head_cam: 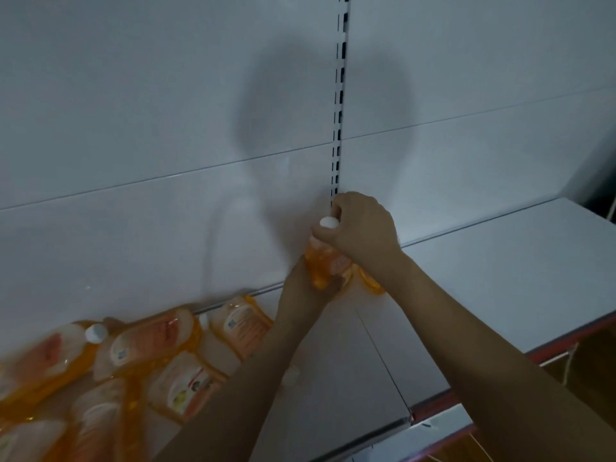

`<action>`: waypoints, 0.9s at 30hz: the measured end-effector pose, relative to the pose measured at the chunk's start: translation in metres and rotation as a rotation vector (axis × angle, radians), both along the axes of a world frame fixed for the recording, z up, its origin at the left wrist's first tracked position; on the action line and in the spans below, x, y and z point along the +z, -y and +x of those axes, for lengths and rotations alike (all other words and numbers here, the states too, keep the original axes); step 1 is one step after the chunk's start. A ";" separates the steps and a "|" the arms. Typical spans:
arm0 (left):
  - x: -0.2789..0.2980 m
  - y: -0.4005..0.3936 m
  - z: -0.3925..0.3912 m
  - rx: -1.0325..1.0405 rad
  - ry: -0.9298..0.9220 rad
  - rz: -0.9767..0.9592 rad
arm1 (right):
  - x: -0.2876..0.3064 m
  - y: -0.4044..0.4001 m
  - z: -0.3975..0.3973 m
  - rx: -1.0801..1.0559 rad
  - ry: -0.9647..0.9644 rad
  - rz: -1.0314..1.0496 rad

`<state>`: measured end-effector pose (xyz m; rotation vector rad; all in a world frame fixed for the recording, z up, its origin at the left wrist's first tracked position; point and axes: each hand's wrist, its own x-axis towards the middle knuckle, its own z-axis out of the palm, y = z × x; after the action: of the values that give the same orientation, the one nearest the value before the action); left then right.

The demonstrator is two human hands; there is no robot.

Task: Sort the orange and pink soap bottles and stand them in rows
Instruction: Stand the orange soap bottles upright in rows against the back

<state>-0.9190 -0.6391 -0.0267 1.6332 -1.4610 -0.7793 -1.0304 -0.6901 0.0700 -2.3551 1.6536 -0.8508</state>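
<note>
Right now I have one translucent orange soap bottle with a white cap (328, 261) held upright at the back of the white metal shelf (500, 261), close to the slotted upright rail (338, 128) of the grey back panel, with what looks like another orange bottle (370, 281) just behind my right wrist. My worry is tipping: the bottle is tall, and if I let go before its base sits flat it could lean onto that neighbour or fall forward. From this angle I cannot tell whether the base is already down on the shelf. A second risk sits to the left, where a loose heap of orange soap bottles lying on their sides (133, 355) crowds my left forearm; a careless pull back could drag or roll them toward the shelf edge. No pink bottle shows in view, so by my judgement the sorting is far from done. My right hand (363, 228) is curled over the top, fingers wrapped round the neck just below the white cap. My left hand (313, 288) cups the lower body of the same bottle, thumb pressed on its front, steadying it from beneath.
</note>
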 end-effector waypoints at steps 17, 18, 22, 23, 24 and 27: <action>0.004 0.006 0.046 0.040 0.028 -0.039 | 0.010 0.012 0.001 0.428 0.050 0.130; 0.005 0.007 0.046 0.060 0.044 -0.047 | 0.009 0.012 0.003 0.423 0.042 0.119; 0.005 0.008 0.041 0.124 0.090 -0.057 | 0.010 0.015 0.008 0.381 0.027 0.082; 0.003 0.009 0.039 0.140 0.101 -0.041 | 0.009 0.015 0.008 0.369 0.015 0.071; 0.000 0.009 0.037 0.155 0.112 -0.029 | 0.008 0.016 0.008 0.361 -0.003 0.056; -0.011 0.010 0.034 0.193 0.114 0.001 | -0.002 0.017 0.008 0.350 -0.026 0.057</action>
<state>-0.8854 -0.6496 -0.0375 1.8134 -1.3547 -0.5870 -1.0224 -0.7076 0.0683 -2.5167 1.2000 -0.6973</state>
